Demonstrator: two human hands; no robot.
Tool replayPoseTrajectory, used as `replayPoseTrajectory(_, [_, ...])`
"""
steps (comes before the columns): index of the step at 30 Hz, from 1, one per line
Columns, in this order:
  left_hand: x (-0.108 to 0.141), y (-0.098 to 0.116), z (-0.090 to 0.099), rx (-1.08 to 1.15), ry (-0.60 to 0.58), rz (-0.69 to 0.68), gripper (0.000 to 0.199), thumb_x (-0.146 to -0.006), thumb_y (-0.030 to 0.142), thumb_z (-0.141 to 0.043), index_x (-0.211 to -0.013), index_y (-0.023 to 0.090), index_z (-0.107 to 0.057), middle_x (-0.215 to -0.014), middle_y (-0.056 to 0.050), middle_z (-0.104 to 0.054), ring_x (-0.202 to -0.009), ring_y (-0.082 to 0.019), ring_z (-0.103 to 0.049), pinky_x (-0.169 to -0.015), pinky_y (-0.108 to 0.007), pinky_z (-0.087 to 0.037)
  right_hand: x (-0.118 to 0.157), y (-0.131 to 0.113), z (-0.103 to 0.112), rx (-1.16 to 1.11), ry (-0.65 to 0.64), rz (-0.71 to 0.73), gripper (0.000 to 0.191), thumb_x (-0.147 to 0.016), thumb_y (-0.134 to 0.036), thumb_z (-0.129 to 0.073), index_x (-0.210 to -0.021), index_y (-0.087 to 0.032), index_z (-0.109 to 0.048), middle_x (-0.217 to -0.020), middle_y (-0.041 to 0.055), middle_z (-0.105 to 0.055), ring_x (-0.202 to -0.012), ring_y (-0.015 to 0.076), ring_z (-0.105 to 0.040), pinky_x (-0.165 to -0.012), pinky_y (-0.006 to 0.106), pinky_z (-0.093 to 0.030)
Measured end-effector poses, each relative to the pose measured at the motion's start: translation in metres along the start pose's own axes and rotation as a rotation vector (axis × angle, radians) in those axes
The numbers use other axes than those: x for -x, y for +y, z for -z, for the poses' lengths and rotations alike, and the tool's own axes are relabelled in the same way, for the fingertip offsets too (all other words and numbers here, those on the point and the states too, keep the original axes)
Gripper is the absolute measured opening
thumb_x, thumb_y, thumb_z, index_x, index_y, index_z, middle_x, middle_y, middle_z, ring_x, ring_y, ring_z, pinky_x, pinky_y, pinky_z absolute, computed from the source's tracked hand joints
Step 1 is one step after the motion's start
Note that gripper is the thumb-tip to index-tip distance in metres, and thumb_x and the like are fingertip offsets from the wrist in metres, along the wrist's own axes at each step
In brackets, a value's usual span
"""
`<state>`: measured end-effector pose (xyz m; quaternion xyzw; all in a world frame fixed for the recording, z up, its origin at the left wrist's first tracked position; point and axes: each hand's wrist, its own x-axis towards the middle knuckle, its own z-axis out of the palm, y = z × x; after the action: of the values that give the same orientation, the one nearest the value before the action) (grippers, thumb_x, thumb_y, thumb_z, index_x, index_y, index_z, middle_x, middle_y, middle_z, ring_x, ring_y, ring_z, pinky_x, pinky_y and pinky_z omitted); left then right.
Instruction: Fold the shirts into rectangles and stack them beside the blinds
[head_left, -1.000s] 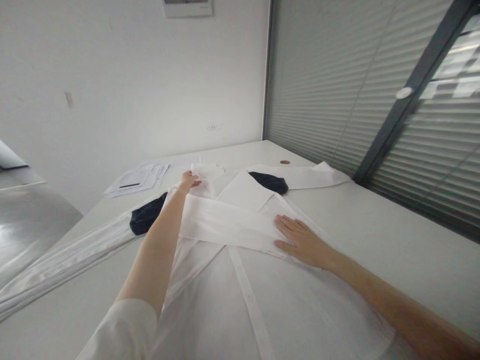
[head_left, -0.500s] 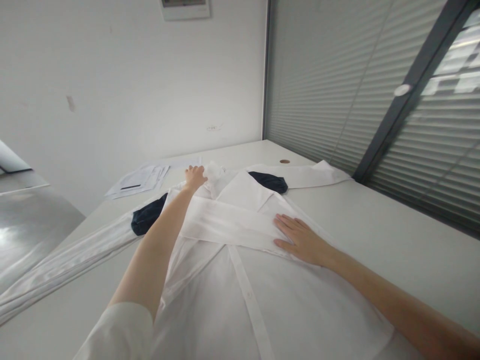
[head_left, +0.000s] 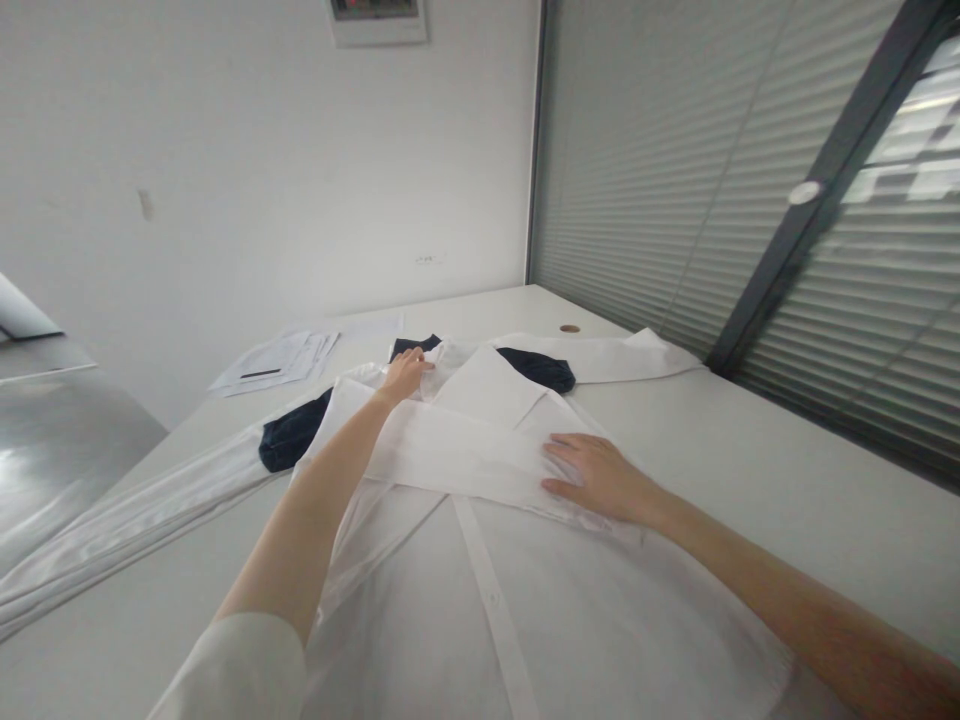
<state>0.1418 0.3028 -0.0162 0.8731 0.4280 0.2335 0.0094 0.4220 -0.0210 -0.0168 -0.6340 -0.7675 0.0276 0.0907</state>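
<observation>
A white button-front shirt (head_left: 570, 600) lies spread over the table, with a wide flat band of white cloth (head_left: 450, 445) folded across it. My left hand (head_left: 409, 372) reaches to the far end of the shirt, its fingers curled down on the bunched cloth there. Resting on the right end of the band, my right hand (head_left: 600, 478) has its fingers apart and slightly bent. Dark blue cloth (head_left: 294, 432) shows left of my left forearm. More dark cloth (head_left: 536, 370) lies beyond the folded point of the shirt.
Long white cloth strips extend left (head_left: 142, 525) and right (head_left: 637, 357) over the white table (head_left: 787, 440). Papers (head_left: 277, 358) with a dark pen (head_left: 261, 373) lie back left. A wall stands behind, and a glass partition with blinds (head_left: 637, 150) along the right.
My left hand has moved slightly right and nearer, uncovering a dark patch behind it. My right hand's fingers have bent a little and shifted slightly left.
</observation>
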Motion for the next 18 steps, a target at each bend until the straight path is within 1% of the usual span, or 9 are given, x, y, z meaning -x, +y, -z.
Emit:
replayPoseTrajectory(2, [0.007,-0.004,-0.004,0.037,-0.015,-0.021,0.028,-0.082,0.012,-0.06,-0.098,0.027,-0.077,-0.112,-0.007,-0.064,-0.111,-0.024,-0.058,-0.102,-0.036,-0.041,-0.018,-0.001,0.01,-0.058,0.025,0.024,0.053,-0.092,-0.056,-0.052,-0.123,-0.016,-0.069,-0.127,0.0157,-0.067,-0.117,0.0317,-0.062,-0.103,0.046,-0.045])
replayPoseTrajectory(4, [0.008,-0.008,-0.007,0.08,-0.002,0.014,0.021,-0.081,0.02,-0.065,-0.097,0.025,-0.078,-0.107,-0.006,-0.065,-0.103,-0.022,-0.061,-0.098,-0.033,-0.045,-0.045,-0.002,0.019,-0.164,0.055,0.027,0.043,-0.093,-0.049,-0.055,-0.116,-0.017,-0.071,-0.115,0.0122,-0.073,-0.105,0.0278,-0.068,-0.095,0.04,-0.05])
replayPoseTrajectory(6, [0.006,-0.014,-0.006,0.121,0.039,0.1,0.02,-0.085,0.028,-0.062,-0.096,0.021,-0.077,-0.102,-0.006,-0.066,-0.094,-0.02,-0.063,-0.09,-0.031,-0.048,-0.079,-0.006,0.024,-0.243,0.109,0.042,0.037,-0.091,-0.043,-0.06,-0.115,-0.018,-0.071,-0.111,0.0099,-0.074,-0.101,0.0254,-0.07,-0.09,0.036,-0.052])
replayPoseTrajectory(8, [0.005,-0.022,-0.002,0.154,0.099,0.222,0.024,-0.088,0.029,-0.057,-0.098,0.018,-0.076,-0.099,-0.007,-0.067,-0.091,-0.021,-0.064,-0.086,-0.031,-0.05,-0.117,-0.011,0.028,-0.288,0.129,0.061,0.037,-0.091,-0.038,-0.062,-0.121,-0.018,-0.068,-0.109,0.0089,-0.075,-0.1,0.0237,-0.07,-0.09,0.033,-0.051])
replayPoseTrajectory(11, [0.01,-0.037,0.004,0.189,0.196,0.435,0.03,-0.087,0.026,-0.056,-0.113,0.016,-0.068,-0.1,-0.01,-0.068,-0.095,-0.025,-0.065,-0.085,-0.035,-0.05,-0.177,-0.024,0.03,-0.319,0.136,0.043,0.049,-0.093,-0.037,-0.061,-0.138,-0.019,-0.056,-0.113,0.0092,-0.073,-0.102,0.0229,-0.069,-0.092,0.032,-0.05])
replayPoseTrajectory(13, [0.015,-0.046,0.006,0.221,0.234,0.552,0.04,-0.086,0.025,-0.058,-0.125,0.016,-0.06,-0.104,-0.012,-0.069,-0.099,-0.026,-0.065,-0.085,-0.037,-0.05,-0.214,-0.033,0.029,-0.341,0.145,0.006,0.056,-0.096,-0.038,-0.057,-0.147,-0.018,-0.047,-0.124,0.0099,-0.069,-0.113,0.0235,-0.065,-0.099,0.034,-0.047])
replayPoseTrajectory(16, [0.021,-0.054,0.005,0.299,0.23,0.64,0.051,-0.084,0.025,-0.062,-0.134,0.017,-0.053,-0.104,-0.012,-0.071,-0.098,-0.025,-0.067,-0.084,-0.034,-0.051,-0.26,-0.045,0.026,-0.367,0.149,-0.006,0.054,-0.1,-0.038,-0.047,-0.151,-0.022,-0.04,-0.146,0.007,-0.053,-0.127,0.0221,-0.056,-0.108,0.034,-0.039])
replayPoseTrajectory(18, [0.02,-0.054,0.003,0.363,0.208,0.665,0.056,-0.082,0.024,-0.065,-0.136,0.017,-0.053,-0.098,-0.01,-0.073,-0.092,-0.024,-0.07,-0.082,-0.033,-0.053,-0.283,-0.05,0.021,-0.379,0.14,-0.033,0.05,-0.103,-0.037,-0.041,-0.151,-0.022,-0.041,-0.152,0.0053,-0.046,-0.133,0.0212,-0.051,-0.11,0.032,-0.037])
